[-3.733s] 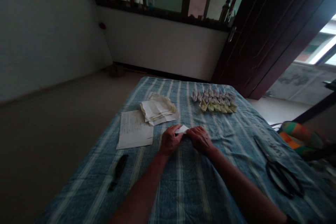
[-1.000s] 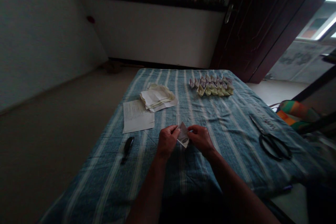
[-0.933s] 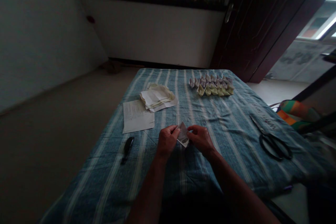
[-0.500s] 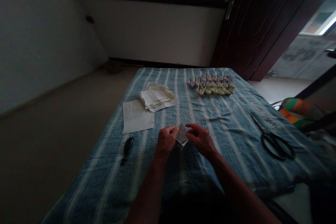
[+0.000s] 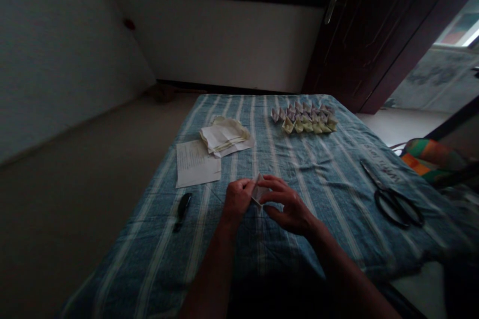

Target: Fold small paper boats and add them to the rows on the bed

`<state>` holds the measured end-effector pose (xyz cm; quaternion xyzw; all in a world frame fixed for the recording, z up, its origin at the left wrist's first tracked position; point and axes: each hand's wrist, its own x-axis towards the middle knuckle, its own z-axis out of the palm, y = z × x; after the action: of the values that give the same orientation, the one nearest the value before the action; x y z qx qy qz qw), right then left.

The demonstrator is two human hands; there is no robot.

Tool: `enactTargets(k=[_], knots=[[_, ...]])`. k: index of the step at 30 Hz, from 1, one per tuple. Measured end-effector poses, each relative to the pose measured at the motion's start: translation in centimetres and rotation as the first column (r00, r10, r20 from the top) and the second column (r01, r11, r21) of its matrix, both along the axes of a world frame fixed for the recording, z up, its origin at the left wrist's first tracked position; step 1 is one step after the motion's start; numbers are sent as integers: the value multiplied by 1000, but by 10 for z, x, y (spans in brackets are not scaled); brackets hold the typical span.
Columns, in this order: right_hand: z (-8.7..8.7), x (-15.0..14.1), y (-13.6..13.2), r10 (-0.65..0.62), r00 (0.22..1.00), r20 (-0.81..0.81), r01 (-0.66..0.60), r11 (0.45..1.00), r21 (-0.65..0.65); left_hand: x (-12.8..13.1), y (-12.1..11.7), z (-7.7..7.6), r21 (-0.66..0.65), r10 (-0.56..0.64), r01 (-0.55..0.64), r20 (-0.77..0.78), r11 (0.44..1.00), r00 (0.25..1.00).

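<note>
Near the front middle of the table, a small piece of folded white paper (image 5: pixel 257 193) with a pointed top is held up. My left hand (image 5: pixel 238 197) pinches its left edge between thumb and fingers. On the other side, my right hand (image 5: pixel 287 205) has its fingers stretched out and spread, their tips lying over the paper's right part. Its thumb sits lower, near the bottom corner. The fingers cover much of the paper, so its folds are hard to make out.
Rows of folded paper pieces (image 5: pixel 305 118), white and yellowish, stand at the back right. A stack of paper (image 5: pixel 226 134) and a printed sheet (image 5: pixel 196 164) lie left of centre. A black object (image 5: pixel 183 211) rests at left, scissors (image 5: pixel 392 202) at right, all on the striped cloth (image 5: pixel 149 254).
My right hand has moved from the paper's right edge to reach over it, with its fingers spreading out. My left hand keeps its pinch. The view has shifted slightly.
</note>
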<state>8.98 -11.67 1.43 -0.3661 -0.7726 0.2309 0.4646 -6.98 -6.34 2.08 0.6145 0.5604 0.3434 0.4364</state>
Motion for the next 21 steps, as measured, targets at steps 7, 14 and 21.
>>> enactTargets(k=[7,14,21], knots=[[4,6,1,60,979,-196,-99,976,-194,-2,-1,-1,-3,-95,95,-20,995,995],[-1,10,0,-6,969,-246,-114,876,-469,-9,-13,19,214,-141,156,-83,964,986],[-5,8,0,-43,949,-311,-130,848,-514,-21,-20,35,22,-412,413,136,910,901]])
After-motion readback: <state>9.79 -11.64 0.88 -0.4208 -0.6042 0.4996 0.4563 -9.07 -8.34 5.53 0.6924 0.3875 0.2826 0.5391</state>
